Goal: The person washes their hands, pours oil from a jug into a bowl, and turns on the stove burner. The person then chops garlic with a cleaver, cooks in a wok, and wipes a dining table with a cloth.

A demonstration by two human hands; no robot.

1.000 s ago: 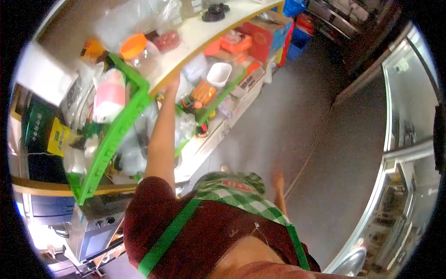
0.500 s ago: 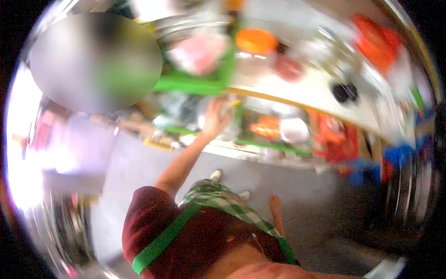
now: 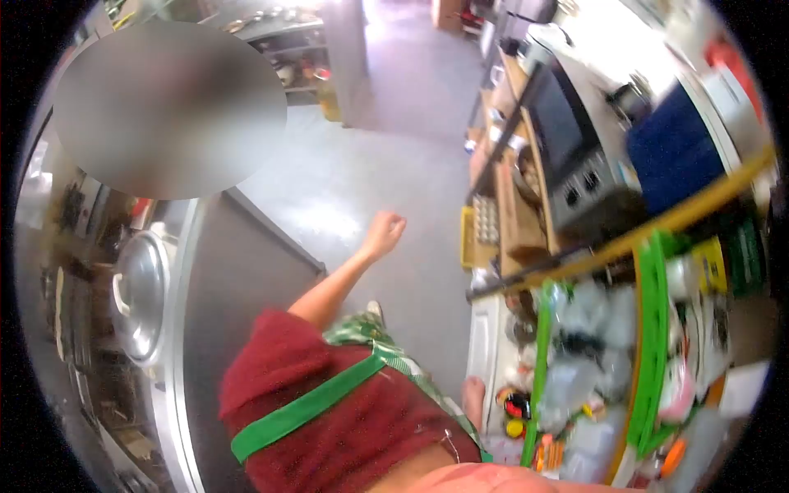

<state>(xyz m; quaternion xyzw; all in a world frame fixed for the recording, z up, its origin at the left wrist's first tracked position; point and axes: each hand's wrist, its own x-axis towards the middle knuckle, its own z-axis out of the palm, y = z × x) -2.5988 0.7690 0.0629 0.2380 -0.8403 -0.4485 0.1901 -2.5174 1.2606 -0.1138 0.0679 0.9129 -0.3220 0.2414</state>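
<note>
Currently seeing left hand (image 3: 385,235) loosely curled above floor (image 3: 411,156), nothing showing in it; right hand (image 3: 472,398) hanging near loaded green crate (image 3: 539,353), grip I cannot tell; spotting nothing finished, remainder unclear.

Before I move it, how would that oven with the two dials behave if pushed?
The oven would probably feel stiff and fairly heavy, given its large, boxy, metal-looking body. Its flat sides make rolling unlikely. The dark door looks like glass, so it may be fragile under hard pressure.
</note>
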